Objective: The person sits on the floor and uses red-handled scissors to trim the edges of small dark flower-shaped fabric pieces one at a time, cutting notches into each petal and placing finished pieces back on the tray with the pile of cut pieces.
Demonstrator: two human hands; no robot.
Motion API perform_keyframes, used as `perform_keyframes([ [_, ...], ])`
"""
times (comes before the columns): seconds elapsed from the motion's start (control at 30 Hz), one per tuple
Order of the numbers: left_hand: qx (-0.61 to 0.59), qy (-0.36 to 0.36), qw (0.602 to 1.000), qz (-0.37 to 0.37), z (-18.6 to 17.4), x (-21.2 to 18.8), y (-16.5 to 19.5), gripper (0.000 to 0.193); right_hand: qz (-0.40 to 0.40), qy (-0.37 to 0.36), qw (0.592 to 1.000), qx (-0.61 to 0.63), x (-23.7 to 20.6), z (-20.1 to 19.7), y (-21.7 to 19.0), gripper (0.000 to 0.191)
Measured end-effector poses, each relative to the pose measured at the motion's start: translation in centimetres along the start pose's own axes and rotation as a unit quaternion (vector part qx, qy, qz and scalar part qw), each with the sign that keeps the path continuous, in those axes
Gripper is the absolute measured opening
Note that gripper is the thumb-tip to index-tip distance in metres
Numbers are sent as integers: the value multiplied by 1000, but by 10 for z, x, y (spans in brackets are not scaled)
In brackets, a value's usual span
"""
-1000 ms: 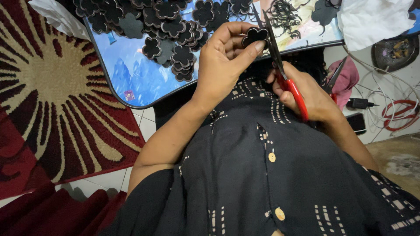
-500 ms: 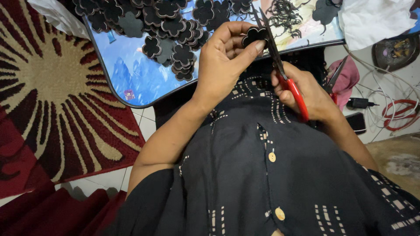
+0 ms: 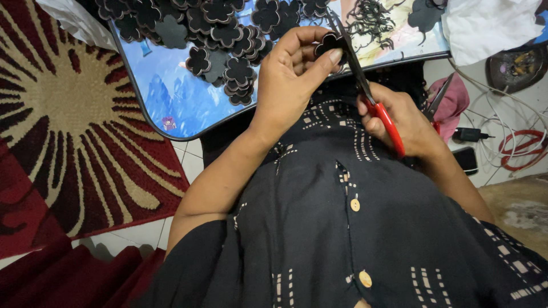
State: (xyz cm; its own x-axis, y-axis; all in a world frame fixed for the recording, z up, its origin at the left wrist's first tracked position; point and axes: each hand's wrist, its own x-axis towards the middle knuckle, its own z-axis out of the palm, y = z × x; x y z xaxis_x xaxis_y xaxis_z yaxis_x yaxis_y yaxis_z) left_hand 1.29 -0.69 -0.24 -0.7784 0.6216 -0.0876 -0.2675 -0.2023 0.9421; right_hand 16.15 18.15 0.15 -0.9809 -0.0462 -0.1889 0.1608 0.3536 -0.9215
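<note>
Before me, a low table (image 3: 171, 108) with a blue pictured top and dark rim stands on the tiled floor (image 3: 188, 159). Black flower-shaped cutouts (image 3: 228, 34) lie heaped on it, beside dark trimmings (image 3: 377, 23). A red patterned rug (image 3: 68, 114) lies alongside it.

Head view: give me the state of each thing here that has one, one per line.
Left hand: pinching the black flower cutout.
Black flower cutout: held up, at the scissor blades.
Right hand: gripping the red handles.
Scissors: blades on the cutout's edge; how far open is unclear.
Pile of black flower shapes: lying loose and overlapping on the tray.
Tray: flat, resting over the lap.
</note>
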Motion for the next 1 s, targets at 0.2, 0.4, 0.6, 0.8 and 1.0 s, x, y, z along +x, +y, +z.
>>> perform_keyframes([
  [0.2,-3,-4,1000,5,1,1,1,28,-11,-18,999,24,1,0,2,76],
  [0.4,0,-14,1000,-3,1,1,7,27,6,-24,1000,1,0,-3,1,82],
  [0.6,29,-16,999,-2,1,0,10,27,8,-28,1000,-11,2,-4,0,78],
  [0.8,46,-26,999,0,-1,0,12,28,-3,-38,999,19,1,-5,3,71],
  [1.0,39,-31,999,-11,-3,3,11,30,-12,-43,999,5,0,-7,5,71],
])
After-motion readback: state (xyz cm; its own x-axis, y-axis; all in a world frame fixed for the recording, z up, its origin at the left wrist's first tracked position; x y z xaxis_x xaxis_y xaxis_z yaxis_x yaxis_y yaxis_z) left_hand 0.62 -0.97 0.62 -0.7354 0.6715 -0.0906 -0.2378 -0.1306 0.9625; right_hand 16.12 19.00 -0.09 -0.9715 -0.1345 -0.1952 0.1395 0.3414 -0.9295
